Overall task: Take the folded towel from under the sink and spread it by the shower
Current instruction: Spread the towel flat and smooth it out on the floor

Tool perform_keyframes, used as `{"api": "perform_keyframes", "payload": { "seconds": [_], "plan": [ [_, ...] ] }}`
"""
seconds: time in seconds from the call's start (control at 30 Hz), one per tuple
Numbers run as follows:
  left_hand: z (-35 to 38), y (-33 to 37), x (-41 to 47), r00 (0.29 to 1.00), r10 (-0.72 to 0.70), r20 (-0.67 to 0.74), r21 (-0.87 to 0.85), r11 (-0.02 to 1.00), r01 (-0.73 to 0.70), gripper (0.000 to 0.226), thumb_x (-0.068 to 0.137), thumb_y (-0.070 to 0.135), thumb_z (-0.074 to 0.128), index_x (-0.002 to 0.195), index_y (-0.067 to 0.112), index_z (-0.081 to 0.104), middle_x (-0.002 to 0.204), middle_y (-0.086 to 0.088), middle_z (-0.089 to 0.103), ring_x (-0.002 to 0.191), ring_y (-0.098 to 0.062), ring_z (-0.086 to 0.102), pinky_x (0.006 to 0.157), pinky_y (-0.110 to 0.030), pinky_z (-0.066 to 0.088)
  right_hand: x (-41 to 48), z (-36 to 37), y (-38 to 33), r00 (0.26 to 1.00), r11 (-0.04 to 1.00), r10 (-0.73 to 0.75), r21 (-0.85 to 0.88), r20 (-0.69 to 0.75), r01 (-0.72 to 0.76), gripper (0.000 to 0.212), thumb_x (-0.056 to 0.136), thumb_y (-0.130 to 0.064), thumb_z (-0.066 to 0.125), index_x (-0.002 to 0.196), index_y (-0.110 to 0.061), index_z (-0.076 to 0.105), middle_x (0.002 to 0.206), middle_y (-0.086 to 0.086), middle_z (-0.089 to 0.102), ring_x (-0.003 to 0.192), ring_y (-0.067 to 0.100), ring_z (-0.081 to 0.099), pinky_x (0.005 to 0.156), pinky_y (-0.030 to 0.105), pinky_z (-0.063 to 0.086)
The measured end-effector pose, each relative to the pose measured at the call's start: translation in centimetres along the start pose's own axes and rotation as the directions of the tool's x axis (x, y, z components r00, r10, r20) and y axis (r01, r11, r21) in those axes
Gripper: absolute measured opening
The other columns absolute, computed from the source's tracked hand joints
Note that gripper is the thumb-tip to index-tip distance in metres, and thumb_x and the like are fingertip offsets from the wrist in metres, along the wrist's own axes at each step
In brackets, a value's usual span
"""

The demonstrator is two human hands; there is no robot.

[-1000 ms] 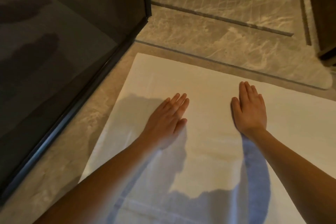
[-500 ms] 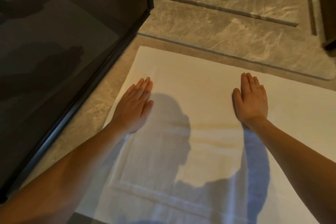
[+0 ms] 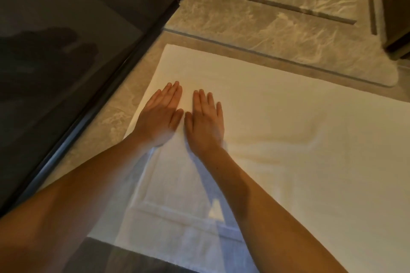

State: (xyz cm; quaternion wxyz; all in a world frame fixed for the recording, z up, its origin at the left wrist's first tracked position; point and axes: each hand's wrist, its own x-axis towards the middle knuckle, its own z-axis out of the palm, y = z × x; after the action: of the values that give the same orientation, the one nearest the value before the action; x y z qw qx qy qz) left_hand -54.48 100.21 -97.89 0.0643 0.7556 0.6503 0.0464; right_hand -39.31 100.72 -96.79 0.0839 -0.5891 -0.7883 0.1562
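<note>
**Pressing a spread towel (image 3: 288, 117) flat beside the shower's glass panel (image 3: 66, 55)**

The white towel lies opened out on the marble-patterned floor (image 3: 255, 26), reaching from the left of the scene out past the right edge of the view. Its left edge runs alongside the dark bottom rail (image 3: 104, 104) of the tinted glass panel, with a narrow strip of bare floor between the two. Its far edge lies just short of a thin dark line (image 3: 277, 56) in the floor and roughly parallel to it. A woven band (image 3: 177, 215) crosses the towel close to its near edge, and a shallow ripple (image 3: 310, 139) shows in the cloth right of the middle.

The left hand (image 3: 158, 117) rests palm down on the towel close to its left edge, fingers straight and held together, pointing far. The right hand (image 3: 205, 124) lies just beside it in the same way, palm down, fingers straight with small gaps between them. The two thumbs are almost touching; whether they meet cannot be told. Neither hand grips or pinches the cloth. Both bare forearms reach in from the near side, and their shadows fall on the near part of the towel.

Beyond the towel, a long dark strip (image 3: 266, 2) is set into the floor tiles. At the far right stands the lower corner of something dark (image 3: 397, 6), furniture or a door; which cannot be told.
</note>
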Motion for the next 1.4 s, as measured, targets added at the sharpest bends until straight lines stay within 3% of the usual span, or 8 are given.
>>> {"api": "perform_keyframes", "payload": {
  "seconds": [0.13,0.4,0.63,0.77,0.9,1.03,1.23,1.4],
  "plan": [
    [-0.1,-0.1,0.1,1.000,-0.003,0.020,0.003,1.000,0.003,0.061,0.101,0.038,0.018,0.154,0.008,0.015,0.162,-0.009,0.013,0.150,-0.020,0.009,0.122,-0.037,0.009,-1.1,0.7,0.9,1.000,0.999,-0.004,-0.050,0.007,0.005,0.058,0.101,-0.037,0.022,0.155,-0.014,0.016,0.162,0.004,0.016,0.150,0.023,0.007,0.122,0.041,0.003],
    [-0.3,0.0,0.0,1.000,-0.003,0.006,-0.039,0.999,0.003,0.060,0.100,0.038,0.019,0.154,0.010,0.017,0.162,-0.007,0.015,0.149,-0.019,0.010,0.121,-0.034,0.008,-7.3,-2.3,10.7,0.986,0.979,0.164,-0.121,-0.027,-0.166,0.059,0.100,-0.035,0.013,0.156,-0.017,0.007,0.164,0.000,0.006,0.150,0.018,0.001,0.122,0.038,0.003],
    [-1.1,2.1,-0.1,0.998,-0.056,0.033,-0.012,0.998,0.057,0.059,0.101,0.031,0.022,0.153,0.006,0.014,0.162,-0.011,0.011,0.150,-0.022,0.007,0.122,-0.038,0.007,-7.7,-2.4,11.2,0.983,0.974,0.176,-0.138,-0.044,-0.181,0.059,0.100,-0.034,0.012,0.156,-0.016,0.006,0.164,0.000,0.006,0.150,0.018,0.002,0.122,0.038,0.004],
    [-0.4,9.3,-2.3,0.991,0.133,-0.021,-0.058,0.989,-0.134,0.058,0.100,0.032,0.020,0.153,0.009,0.017,0.162,-0.008,0.016,0.150,-0.021,0.011,0.121,-0.040,0.011,-7.6,-2.4,11.1,0.982,0.970,0.188,-0.153,-0.033,-0.191,0.060,0.100,-0.035,0.012,0.156,-0.017,0.006,0.164,0.000,0.006,0.150,0.018,0.002,0.122,0.039,0.006],
    [1.3,14.1,-4.3,0.982,0.181,0.058,-0.138,0.975,-0.172,0.058,0.100,0.033,0.018,0.154,0.009,0.017,0.162,-0.007,0.014,0.150,-0.021,0.007,0.121,-0.041,0.010,-7.7,-2.5,11.0,0.981,0.969,0.190,-0.152,-0.031,-0.193,0.059,0.100,-0.034,0.012,0.156,-0.018,0.004,0.164,0.000,0.004,0.150,0.017,0.000,0.122,0.039,0.005],
    [1.7,11.6,-5.1,0.978,0.203,0.054,-0.096,0.976,-0.197,0.056,0.102,0.031,0.021,0.154,0.009,0.017,0.162,-0.007,0.013,0.150,-0.021,0.008,0.121,-0.041,0.010,-7.8,-2.5,11.1,0.982,0.971,0.186,-0.145,-0.030,-0.189,0.059,0.100,-0.035,0.010,0.156,-0.018,0.002,0.164,-0.001,0.001,0.150,0.017,-0.002,0.122,0.039,0.003],
    [0.6,2.2,-8.8,0.998,-0.029,0.064,-0.056,0.998,0.032,0.058,0.102,0.034,0.015,0.155,0.011,0.009,0.163,-0.004,0.006,0.150,-0.015,0.002,0.122,-0.037,0.008,-7.8,-2.3,11.3,0.984,0.973,0.175,-0.145,-0.031,-0.178,0.060,0.100,-0.035,0.009,0.156,-0.018,0.003,0.164,-0.001,0.004,0.150,0.017,-0.001,0.122,0.039,0.002],
    [0.0,-0.4,-10.2,0.994,-0.060,0.089,-0.017,0.998,0.062,0.060,0.101,0.034,0.017,0.155,0.011,0.005,0.163,-0.004,0.002,0.150,-0.015,-0.001,0.122,-0.034,0.002,-7.8,-2.4,11.2,0.982,0.973,0.189,-0.129,-0.027,-0.191,0.060,0.100,-0.035,0.010,0.156,-0.017,0.004,0.164,0.000,0.005,0.150,0.018,0.000,0.122,0.040,0.003]
  ]
}}
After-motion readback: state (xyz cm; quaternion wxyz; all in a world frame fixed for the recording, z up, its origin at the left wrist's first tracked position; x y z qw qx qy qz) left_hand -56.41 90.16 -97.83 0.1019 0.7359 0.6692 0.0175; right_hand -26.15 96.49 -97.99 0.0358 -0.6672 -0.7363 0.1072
